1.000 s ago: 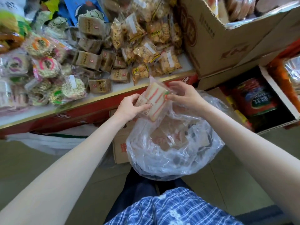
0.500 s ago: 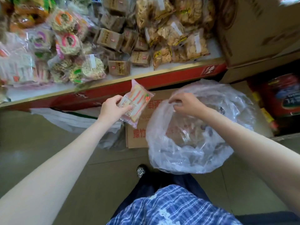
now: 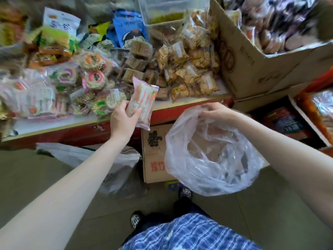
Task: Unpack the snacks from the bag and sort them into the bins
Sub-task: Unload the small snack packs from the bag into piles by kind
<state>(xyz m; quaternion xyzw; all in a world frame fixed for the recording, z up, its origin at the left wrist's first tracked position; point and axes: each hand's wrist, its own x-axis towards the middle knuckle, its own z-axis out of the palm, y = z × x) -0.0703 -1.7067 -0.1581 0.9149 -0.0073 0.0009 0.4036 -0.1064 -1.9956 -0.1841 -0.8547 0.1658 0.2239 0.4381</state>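
Note:
My left hand (image 3: pixel 121 120) grips a pink-and-white striped snack packet (image 3: pixel 144 101), held upright over the front edge of the display shelf (image 3: pixel 59 124). My right hand (image 3: pixel 217 110) pinches the rim of a clear plastic bag (image 3: pixel 212 156) that hangs open in front of me, with some snacks dimly visible inside. On the shelf lie sorted heaps: similar pink striped packets (image 3: pixel 34 101) at the left, round ring-patterned cakes (image 3: pixel 93 76), brown square packets (image 3: pixel 137 69) and golden crispy packets (image 3: pixel 191 69).
A big cardboard box (image 3: pixel 248 56) of wrapped snacks stands at the right. A smaller printed carton (image 3: pixel 155 152) sits under the shelf behind the bag. A white bag (image 3: pixel 86 156) lies on the floor. Red packets (image 3: pixel 288 121) fill a lower tray at the right.
My left hand has carried the striped packet away from the bag, up and left toward the shelf. My right hand let go of the packet and now holds the bag's rim.

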